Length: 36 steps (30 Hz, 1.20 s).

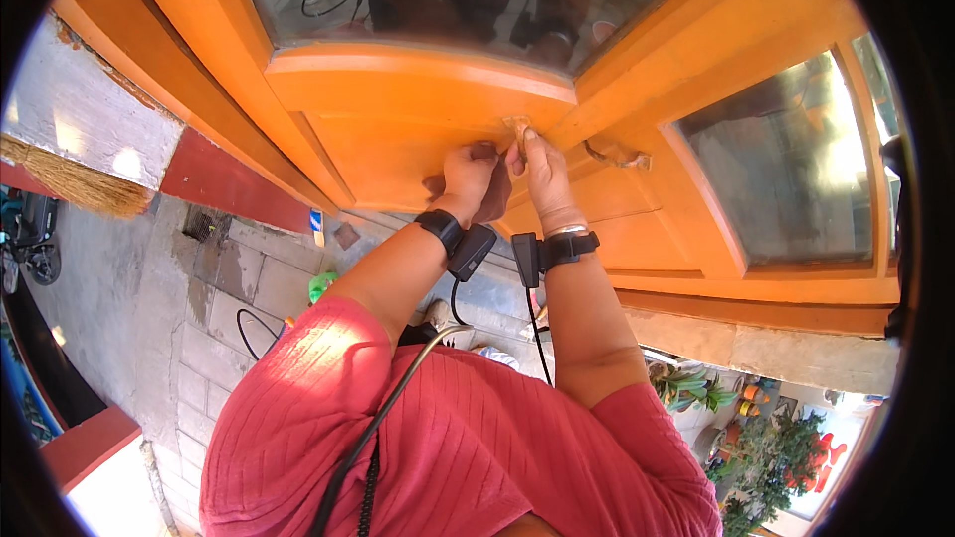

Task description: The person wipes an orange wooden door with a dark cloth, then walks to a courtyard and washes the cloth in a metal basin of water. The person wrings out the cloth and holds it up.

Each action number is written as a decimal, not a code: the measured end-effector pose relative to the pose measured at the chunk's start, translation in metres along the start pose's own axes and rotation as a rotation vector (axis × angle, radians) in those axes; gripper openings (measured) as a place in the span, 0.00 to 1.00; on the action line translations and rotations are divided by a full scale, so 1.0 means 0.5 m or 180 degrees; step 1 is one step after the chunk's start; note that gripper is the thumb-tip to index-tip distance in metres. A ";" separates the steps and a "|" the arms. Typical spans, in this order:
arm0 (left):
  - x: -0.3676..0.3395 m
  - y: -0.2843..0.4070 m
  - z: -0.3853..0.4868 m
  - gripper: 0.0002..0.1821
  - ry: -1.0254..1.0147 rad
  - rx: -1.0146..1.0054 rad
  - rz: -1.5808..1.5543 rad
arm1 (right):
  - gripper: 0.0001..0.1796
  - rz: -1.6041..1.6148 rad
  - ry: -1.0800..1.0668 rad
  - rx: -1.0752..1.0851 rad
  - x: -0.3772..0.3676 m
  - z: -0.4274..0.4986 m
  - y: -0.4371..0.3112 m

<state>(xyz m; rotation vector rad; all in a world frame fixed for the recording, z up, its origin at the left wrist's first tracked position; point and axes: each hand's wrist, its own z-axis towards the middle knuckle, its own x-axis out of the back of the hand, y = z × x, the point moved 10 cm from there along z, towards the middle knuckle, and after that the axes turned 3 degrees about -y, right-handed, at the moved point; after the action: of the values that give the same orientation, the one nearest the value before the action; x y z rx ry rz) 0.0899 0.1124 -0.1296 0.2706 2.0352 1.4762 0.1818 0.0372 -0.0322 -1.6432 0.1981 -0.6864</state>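
Note:
An orange-painted door leaf [388,138] with a glass pane [448,0] stands before me. My left hand [468,175] is closed on a limp brown cloth or sheet [494,198], which hangs below the fist; its material is unclear. The fingers of my right hand [545,168] pinch a door handle [515,121] on this leaf, hiding its lower part. Both hands are close together, just below the glass. A second pull handle [615,158] is mounted on the adjoining orange leaf [634,216], to the right of my right hand.
Straw broom bristles [89,175] lie at the left by a red-painted wall base [231,183]. On the paved floor [224,268] are a small blue-and-white object [317,227] and a green item [322,286]. Potted plants [776,455] stand lower right. A black cable [358,455] crosses my shirt.

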 end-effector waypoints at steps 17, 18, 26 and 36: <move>-0.031 0.015 0.007 0.03 -0.0480 0.0030 -0.1443 | 0.27 0.0177 0.0034 0.0014 0.004 0.016 0.009; -0.017 0.004 0.010 0.03 -0.0232 0.0117 -0.1283 | 0.27 0.0106 0.0056 0.0032 0.005 0.016 0.008; 0.248 -0.068 0.046 0.06 0.1085 0.0144 -0.0338 | 0.28 0.0083 0.0113 0.0087 0.011 0.037 0.006; 0.333 0.020 0.011 0.07 0.1312 0.0236 -0.0627 | 0.28 -0.0011 0.0050 0.0310 0.003 0.011 -0.011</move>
<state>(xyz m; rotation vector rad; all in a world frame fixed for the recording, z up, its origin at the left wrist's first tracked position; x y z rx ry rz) -0.0419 0.2024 -0.1796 -0.2201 2.3610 1.4212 0.1845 0.0424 -0.0269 -1.5457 0.1705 -0.7012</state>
